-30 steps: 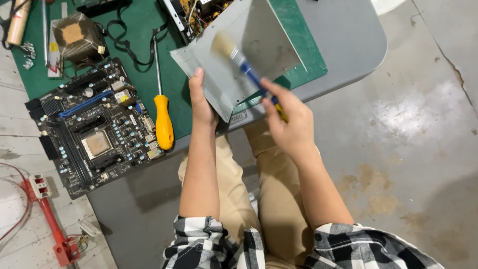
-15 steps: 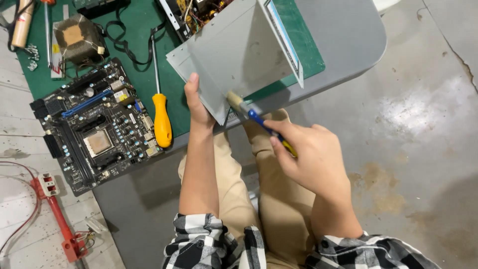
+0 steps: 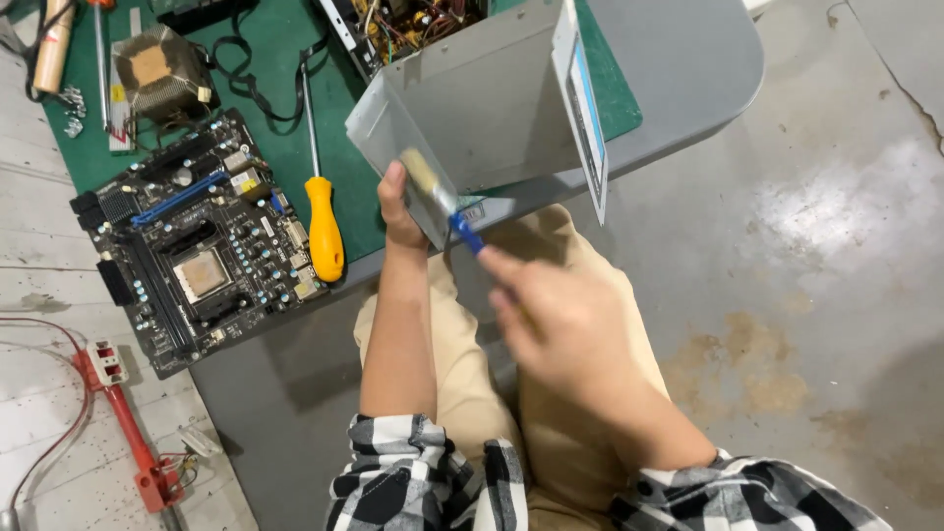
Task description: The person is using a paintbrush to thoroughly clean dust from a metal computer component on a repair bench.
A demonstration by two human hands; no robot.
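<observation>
Now, from the head camera, the left hand (image 3: 401, 211) grips the lower corner of a grey metal casing panel (image 3: 482, 108), thumb up along its near edge, holding it tilted upright over the table's front rim. The right hand (image 3: 556, 320), blurred, is closed around the blue handle of a small paintbrush (image 3: 438, 197); the pale bristles touch the panel's lower edge just beside the left thumb. Left of the left hand lies a yellow-handled screwdriver (image 3: 323, 221), close, with its shaft pointing away; beyond it sits a motherboard (image 3: 197, 246), its near corner hanging over the grey table (image 3: 678, 69) edge. A green mat (image 3: 285, 147) covers the table past the left hand and ends short of the rounded rim. Right of the right hand the concrete floor (image 3: 816, 275) lies open; below both hands are the person's knees.

Against half a second ago, the panel stands turned further, its labelled side wall now edge-on, and the brush head has moved up from below the panel's corner onto its lower edge.
</observation>
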